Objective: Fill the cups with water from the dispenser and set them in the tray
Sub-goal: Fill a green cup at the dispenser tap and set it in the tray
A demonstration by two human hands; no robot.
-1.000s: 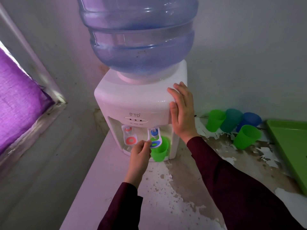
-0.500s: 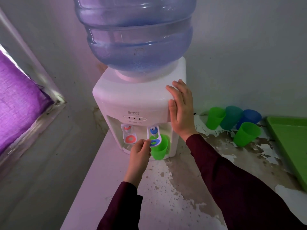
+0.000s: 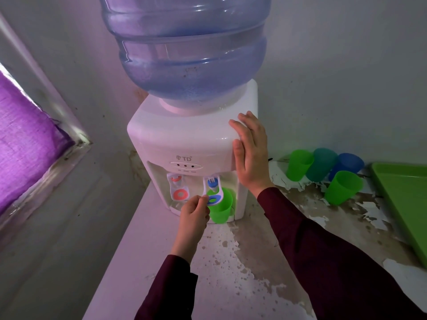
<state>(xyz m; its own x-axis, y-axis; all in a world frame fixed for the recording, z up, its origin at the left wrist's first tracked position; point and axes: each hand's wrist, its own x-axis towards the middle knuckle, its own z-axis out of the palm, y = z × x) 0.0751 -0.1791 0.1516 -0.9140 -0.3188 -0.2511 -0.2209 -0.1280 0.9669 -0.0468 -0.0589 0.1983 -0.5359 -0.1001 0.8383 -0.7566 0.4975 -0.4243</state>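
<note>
A white water dispenser with a big blue bottle stands on the counter. A green cup sits under its blue tap lever. My left hand, fingers curled, pinches the left edge of that lever beside the cup. My right hand rests flat and open against the dispenser's right front corner. Several empty cups stand to the right: a green one, a teal one, a blue one and a nearer green one. A green tray lies at the right edge.
The counter has peeling, stained paint. A red tap lever sits left of the blue one. A window with a purple curtain is on the left. A wall runs close behind the dispenser.
Both hands keep their places on the lever and the dispenser. Only the camera has shifted slightly, so the scene sits a little lower and left.
</note>
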